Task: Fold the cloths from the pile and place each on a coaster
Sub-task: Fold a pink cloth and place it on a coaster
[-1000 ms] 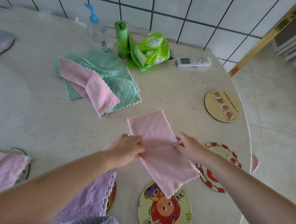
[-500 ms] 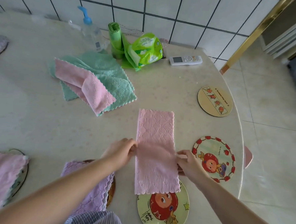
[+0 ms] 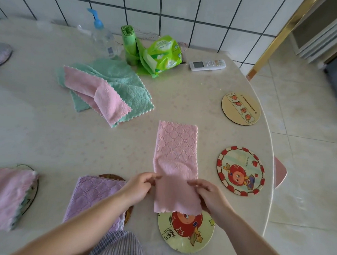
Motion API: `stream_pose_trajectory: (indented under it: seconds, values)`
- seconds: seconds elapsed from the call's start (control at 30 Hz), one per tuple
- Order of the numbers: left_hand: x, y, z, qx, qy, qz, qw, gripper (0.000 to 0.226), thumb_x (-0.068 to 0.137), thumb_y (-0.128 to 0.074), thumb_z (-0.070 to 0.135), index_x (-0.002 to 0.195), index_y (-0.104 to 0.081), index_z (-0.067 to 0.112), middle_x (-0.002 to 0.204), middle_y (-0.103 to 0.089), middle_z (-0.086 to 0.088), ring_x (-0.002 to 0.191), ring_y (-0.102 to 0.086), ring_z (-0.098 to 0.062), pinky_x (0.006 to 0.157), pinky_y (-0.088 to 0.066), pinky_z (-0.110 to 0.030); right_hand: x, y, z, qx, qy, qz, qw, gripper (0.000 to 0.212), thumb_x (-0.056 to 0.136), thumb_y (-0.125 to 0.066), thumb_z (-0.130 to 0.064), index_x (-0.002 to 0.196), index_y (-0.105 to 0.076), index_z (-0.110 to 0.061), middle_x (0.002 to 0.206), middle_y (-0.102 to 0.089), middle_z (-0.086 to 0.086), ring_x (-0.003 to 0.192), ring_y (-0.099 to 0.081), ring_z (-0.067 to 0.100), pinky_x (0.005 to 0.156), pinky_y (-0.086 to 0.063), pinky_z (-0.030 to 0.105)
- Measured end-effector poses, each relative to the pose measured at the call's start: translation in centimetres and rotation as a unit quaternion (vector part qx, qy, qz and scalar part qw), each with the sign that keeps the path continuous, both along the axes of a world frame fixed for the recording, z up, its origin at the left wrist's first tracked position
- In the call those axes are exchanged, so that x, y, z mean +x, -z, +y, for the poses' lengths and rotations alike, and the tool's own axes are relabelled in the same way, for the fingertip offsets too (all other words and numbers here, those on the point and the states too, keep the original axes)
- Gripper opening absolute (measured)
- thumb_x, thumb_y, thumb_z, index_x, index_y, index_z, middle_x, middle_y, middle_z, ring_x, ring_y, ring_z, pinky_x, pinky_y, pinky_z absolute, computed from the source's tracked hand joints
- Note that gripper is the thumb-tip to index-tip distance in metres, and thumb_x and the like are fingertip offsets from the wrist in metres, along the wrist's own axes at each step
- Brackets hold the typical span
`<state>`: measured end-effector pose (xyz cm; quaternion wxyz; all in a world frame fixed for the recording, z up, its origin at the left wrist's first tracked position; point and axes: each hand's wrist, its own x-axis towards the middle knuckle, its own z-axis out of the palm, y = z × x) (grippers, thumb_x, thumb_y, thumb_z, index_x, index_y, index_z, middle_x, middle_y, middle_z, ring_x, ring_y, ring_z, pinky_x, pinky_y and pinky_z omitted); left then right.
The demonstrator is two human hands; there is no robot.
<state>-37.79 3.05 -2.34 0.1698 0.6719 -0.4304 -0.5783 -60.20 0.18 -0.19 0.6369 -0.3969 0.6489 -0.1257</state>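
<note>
Both forearms reaching in from the near edge, wrists close together. Left hand (image 3: pixel 139 188) pinching the left edge of the pink cloth (image 3: pixel 176 163), right hand (image 3: pixel 211 196) pinching its right edge, near end lifted. Cloth a long folded strip, far end flat on the table (image 3: pixel 37 120), near end overhanging the yellow coaster (image 3: pixel 185 235). Red-rimmed coaster (image 3: pixel 240 171) right of cloth, bare. Purple cloth (image 3: pixel 93 197) left of it, on a brown coaster. Pile (image 3: pixel 107 93) beyond, to the far left.
</note>
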Motion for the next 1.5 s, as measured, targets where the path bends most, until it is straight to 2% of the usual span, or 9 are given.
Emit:
stream_pose_trajectory:
  seconds: [0.2, 0.33, 0.5, 0.7, 0.87, 1.07, 1.23, 1.33, 1.5]
  values:
    - [-0.2, -0.2, 1.4, -0.010, -0.017, 0.002, 1.000, 0.048, 0.088, -0.030, -0.010, 0.109, -0.063, 0.018, 0.094, -0.061, 0.013, 0.082, -0.054, 0.006, 0.059, -0.039, 0.001, -1.2, 0.5, 2.1, 0.013, 0.010, 0.008, 1.000, 0.048, 0.092, -0.036, 0.005, 0.093, -0.071, -0.027, 0.102, -0.069, 0.003, 0.086, -0.066, 0.020, 0.069, -0.057, 0.029]
    - [0.2, -0.1, 2.5, -0.020, -0.047, -0.004, 0.999, 0.042, 0.085, -0.044, -0.007, 0.093, -0.068, 0.027, 0.088, -0.072, 0.008, 0.086, -0.064, -0.006, 0.069, -0.045, -0.012, -2.4, 0.5, 3.1, -0.023, -0.003, 0.018, 1.000, 0.049, 0.087, -0.045, 0.011, 0.093, -0.068, -0.032, 0.106, -0.067, -0.007, 0.096, -0.064, 0.011, 0.078, -0.056, 0.025]
    - [0.2, -0.4, 3.4, -0.101, -0.034, -0.029, 0.994, 0.024, 0.079, -0.065, 0.000, 0.091, -0.070, 0.020, 0.088, -0.072, 0.006, 0.083, -0.065, 0.001, 0.081, -0.051, -0.017, -2.4, -0.5, 3.1, -0.056, -0.011, 0.027, 0.998, 0.041, 0.086, -0.051, 0.006, 0.091, -0.071, -0.030, 0.095, -0.071, -0.014, 0.084, -0.066, -0.003, 0.066, -0.050, 0.011]
    - [0.1, -0.1, 2.8, -0.194, 0.072, -0.091, 0.974, 0.027, 0.081, -0.069, 0.012, 0.105, -0.067, 0.026, 0.096, -0.060, 0.015, 0.092, -0.057, 0.004, 0.083, -0.043, -0.010, -1.4, -1.5, 2.1, -0.047, -0.002, 0.032, 0.998, 0.035, 0.087, -0.051, 0.003, 0.077, -0.072, -0.024, 0.077, -0.075, 0.004, 0.078, -0.072, 0.021, 0.072, -0.059, 0.031]
    - [0.2, 0.0, 2.2, -0.211, 0.139, -0.138, 0.958, 0.038, 0.087, -0.050, 0.001, 0.112, -0.064, 0.026, 0.100, -0.050, 0.024, 0.087, -0.047, 0.010, 0.080, -0.037, -0.009, -0.9, -2.0, 1.4, 0.051, 0.088, -0.079, 0.992, 0.027, 0.097, -0.040, -0.004, 0.101, -0.064, -0.014, 0.090, -0.074, 0.011, 0.076, -0.071, 0.023, 0.070, -0.059, 0.032]
    - [-0.1, 0.4, 1.9, -0.277, 0.153, -0.160, 0.935, 0.029, 0.077, -0.057, 0.027, 0.104, -0.066, 0.032, 0.109, -0.055, 0.015, 0.102, -0.047, 0.004, 0.083, -0.044, -0.018, 0.0, -2.2, 0.2, 0.093, 0.159, -0.153, 0.971, 0.024, 0.099, -0.039, -0.013, 0.104, -0.063, -0.009, 0.089, -0.071, 0.015, 0.075, -0.067, 0.027, 0.071, -0.059, 0.038]
    - [-0.9, -1.0, -0.4, -0.269, 0.075, -0.104, 0.954, 0.013, 0.088, -0.058, 0.018, 0.098, -0.065, 0.022, 0.091, -0.060, 0.022, 0.082, -0.056, 0.009, 0.075, -0.045, -0.012, 0.1, -2.5, -2.4, -0.105, 0.044, 0.048, 0.992, 0.026, 0.095, -0.047, -0.027, 0.085, -0.062, -0.008, 0.063, -0.051, -0.002, 0.051, -0.043, 0.008, 0.052, -0.040, 0.017]
    - [-1.3, -1.2, -2.6, -0.204, -0.019, -0.057, 0.977, 0.021, 0.094, -0.049, 0.017, 0.074, -0.052, 0.015, 0.062, -0.048, 0.008, 0.053, -0.042, -0.005, 0.054, -0.033, -0.023, 0.5, -2.6, -4.7, -0.244, -0.017, 0.160, 0.956, 0.022, 0.094, -0.047, -0.031, 0.089, -0.061, -0.015, 0.088, -0.055, -0.007, 0.070, -0.051, 0.003, 0.057, -0.034, 0.014]
    - [-1.0, 0.4, -5.3, -0.121, -0.098, -0.036, 0.987, 0.032, 0.097, -0.042, 0.028, 0.067, -0.044, 0.016, 0.063, -0.043, -0.002, 0.059, -0.042, -0.018, 0.057, -0.033, -0.035, 2.1, -1.5, -8.0, -0.241, -0.054, 0.183, 0.952, 0.024, 0.098, -0.039, -0.032, 0.087, -0.055, -0.018, 0.065, -0.051, -0.007, 0.057, -0.045, 0.008, 0.051, -0.029, 0.024]
